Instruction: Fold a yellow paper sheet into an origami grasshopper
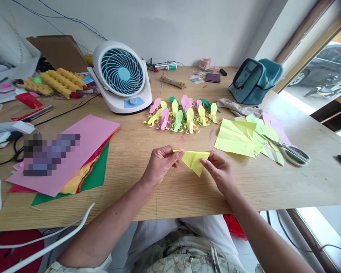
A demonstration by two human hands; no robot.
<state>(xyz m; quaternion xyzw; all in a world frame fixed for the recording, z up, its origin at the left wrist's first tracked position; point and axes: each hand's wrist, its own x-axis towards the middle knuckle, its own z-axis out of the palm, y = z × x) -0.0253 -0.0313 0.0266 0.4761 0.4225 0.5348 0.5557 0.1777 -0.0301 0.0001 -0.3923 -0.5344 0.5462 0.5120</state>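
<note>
- The counter (272, 185) carries everything I watch through the head camera; its near middle holds little, which I read as working room for both hands.
- The fan (123, 74) stands at the back with its grille facing the person, probably to send air forward without blocking the work.
- The stack (99, 131) of coloured paper lies flat on the left, out of the way yet reachable, I judge.
- The bag (246, 81) sits at the back right, seemingly parked aside.
- Loose sheets (235, 136), mostly yellow, overlap right of centre, likely for easy picking up.
- The scissors (282, 145) rest partly on them, handles towards the right, which I think suits a right-side reach.
- The left hand (160, 165) pinches the fold's left corner between thumb and fingers.
- The right hand (221, 172) grips its right end, thumb pressed on the front face, I judge to hold the crease in shape.
- The fold (194, 157), yellow, spans between both hands at the near middle, point down; I cannot tell whether its tip touches the wood.
- Small paper figures (190, 117) cluster beyond it, apparently grouped clear of the hands.
</note>
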